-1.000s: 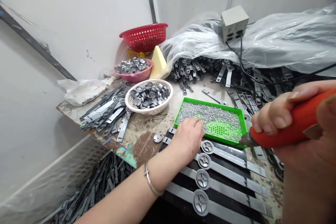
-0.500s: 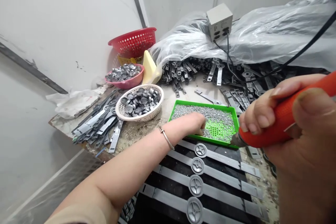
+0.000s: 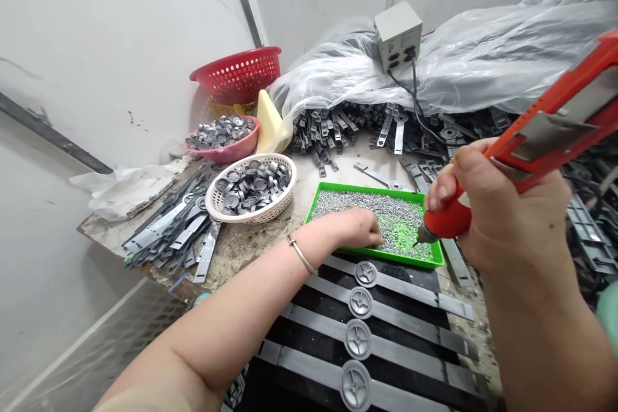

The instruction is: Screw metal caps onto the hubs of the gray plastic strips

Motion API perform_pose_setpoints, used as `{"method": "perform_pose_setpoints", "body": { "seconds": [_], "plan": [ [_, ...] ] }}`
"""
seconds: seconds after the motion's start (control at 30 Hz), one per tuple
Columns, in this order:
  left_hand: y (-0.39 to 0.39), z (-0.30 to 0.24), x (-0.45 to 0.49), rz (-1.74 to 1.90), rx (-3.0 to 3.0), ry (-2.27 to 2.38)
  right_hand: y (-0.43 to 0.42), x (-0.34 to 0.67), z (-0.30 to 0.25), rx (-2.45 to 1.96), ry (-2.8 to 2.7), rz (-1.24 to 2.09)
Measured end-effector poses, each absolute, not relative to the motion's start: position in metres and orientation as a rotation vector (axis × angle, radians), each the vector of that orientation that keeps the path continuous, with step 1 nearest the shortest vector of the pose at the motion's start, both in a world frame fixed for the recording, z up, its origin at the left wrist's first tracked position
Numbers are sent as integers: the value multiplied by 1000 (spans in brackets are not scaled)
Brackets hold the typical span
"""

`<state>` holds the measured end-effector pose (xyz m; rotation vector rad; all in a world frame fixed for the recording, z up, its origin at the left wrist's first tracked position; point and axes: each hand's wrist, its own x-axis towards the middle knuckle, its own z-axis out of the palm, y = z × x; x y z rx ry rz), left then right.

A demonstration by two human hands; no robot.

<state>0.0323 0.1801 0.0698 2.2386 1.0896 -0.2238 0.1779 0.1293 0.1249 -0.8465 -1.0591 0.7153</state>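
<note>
My right hand (image 3: pixel 506 206) is wrapped round a red electric screwdriver (image 3: pixel 545 122), its tip pointing down over the right end of a green tray (image 3: pixel 437 261). Small silver screws (image 3: pixel 338 203) cover much of the tray, and its perforated green floor shows through toward the right. My left hand (image 3: pixel 362 228) reaches over the tray's near edge, fingers curled together at the screws; whatever they pinch is hidden. Just below the tray, several grey plastic strips with round spoked centres (image 3: pixel 358 338) lie side by side on a black surface.
Left of the tray stands a white basket (image 3: pixel 251 214) of round grey caps. Behind it are a pink bowl (image 3: pixel 226 153) and a red colander (image 3: pixel 236 74). Loose strips (image 3: pixel 168 225) lie at the left. A power box (image 3: pixel 398 35) with cables sits on plastic sheeting at the back.
The screwdriver has swung so its body shows more fully, and its tip is now over the tray's right end. My left fingers have shifted slightly right among the screws.
</note>
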Motion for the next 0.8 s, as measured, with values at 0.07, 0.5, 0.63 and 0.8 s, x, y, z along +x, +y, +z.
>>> {"method": "perform_pose_setpoints", "body": {
  "seconds": [0.07, 0.5, 0.63, 0.8],
  "plan": [
    [179, 69, 45, -169, 2211, 1013, 133, 180, 123, -852, -1051, 712],
    [185, 57, 48, -22, 2037, 964, 137, 179, 117, -915, -1020, 687],
    [189, 63, 57, 155, 2063, 1011, 138, 180, 115, -928, -1020, 700],
    [194, 61, 43, 90, 1989, 1044, 140, 179, 114, -931, -1013, 687]
  ]
}}
